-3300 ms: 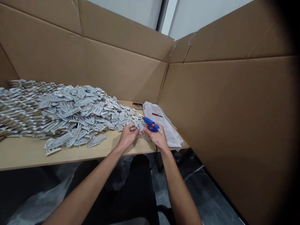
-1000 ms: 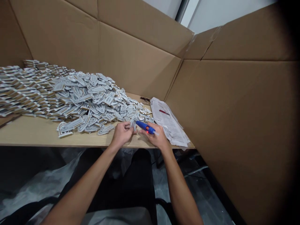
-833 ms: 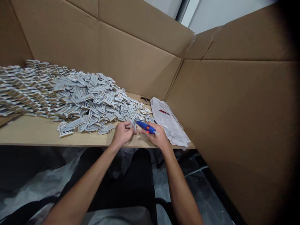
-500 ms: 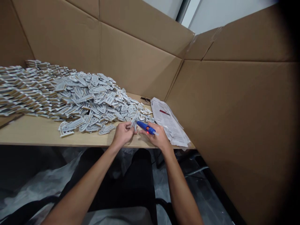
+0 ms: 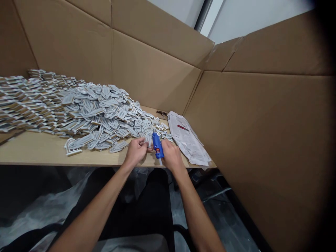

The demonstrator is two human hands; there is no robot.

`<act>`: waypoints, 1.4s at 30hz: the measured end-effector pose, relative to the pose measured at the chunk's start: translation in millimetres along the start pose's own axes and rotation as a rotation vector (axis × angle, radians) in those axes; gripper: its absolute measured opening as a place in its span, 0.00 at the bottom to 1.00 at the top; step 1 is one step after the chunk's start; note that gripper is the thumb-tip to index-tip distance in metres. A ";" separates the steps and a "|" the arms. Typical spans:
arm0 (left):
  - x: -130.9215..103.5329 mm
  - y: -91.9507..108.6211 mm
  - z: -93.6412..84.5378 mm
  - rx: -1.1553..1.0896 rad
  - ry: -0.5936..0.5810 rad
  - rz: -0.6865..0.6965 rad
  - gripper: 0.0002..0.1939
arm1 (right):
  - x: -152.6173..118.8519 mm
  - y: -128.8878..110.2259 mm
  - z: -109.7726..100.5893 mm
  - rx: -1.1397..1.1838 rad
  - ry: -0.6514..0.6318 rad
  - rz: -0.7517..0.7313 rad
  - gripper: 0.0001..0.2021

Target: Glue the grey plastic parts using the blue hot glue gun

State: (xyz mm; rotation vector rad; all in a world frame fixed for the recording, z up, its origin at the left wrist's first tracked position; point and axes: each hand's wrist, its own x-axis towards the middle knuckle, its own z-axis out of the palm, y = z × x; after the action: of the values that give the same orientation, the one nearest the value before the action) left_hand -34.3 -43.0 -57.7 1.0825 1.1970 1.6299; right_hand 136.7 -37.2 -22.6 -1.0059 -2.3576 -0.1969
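Observation:
Between the fingers of my left hand (image 5: pixel 137 151) is a small grey-white arched piece (image 5: pixel 148 140), held up above the table's front edge. My right hand (image 5: pixel 172 154) is wrapped round a blue glue gun (image 5: pixel 158 144). The gun's nozzle points away from me, just right of the arched piece, and a clear glue stick pokes out of its rear. Behind both hands spreads a big heap of similar grey-white pieces (image 5: pixel 110 115). Fine detail on the held piece is too small to make out.
Neat stacks of the pieces (image 5: pixel 28 105) fill the left of the wooden table (image 5: pixel 47 148). A printed paper sheet (image 5: pixel 189 143) with a dark red tool (image 5: pixel 183 127) lies to the right. Tall cardboard walls (image 5: pixel 252 133) enclose the back and right side.
My right hand has turned the glue gun from a sideways slant to pointing nearly straight away from me. The held piece stays in my left hand, and the view has shifted slightly.

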 end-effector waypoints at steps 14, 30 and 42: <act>-12.4 11.3 -3.8 0.103 -0.270 0.056 0.13 | 12.7 19.3 -0.1 1.436 0.290 0.433 0.23; -8.4 5.8 -3.4 -0.051 -0.138 0.030 0.17 | 12.5 17.7 -12.3 1.633 0.156 0.442 0.24; -9.2 4.3 -5.4 -0.182 -0.181 -0.012 0.18 | 11.7 12.9 4.6 1.431 0.129 0.597 0.21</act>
State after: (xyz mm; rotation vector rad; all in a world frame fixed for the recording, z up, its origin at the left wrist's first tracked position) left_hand -37.3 -54.0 -56.0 1.0783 0.9180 1.5622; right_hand 137.2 -19.3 -21.1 -0.7652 -1.3386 1.3692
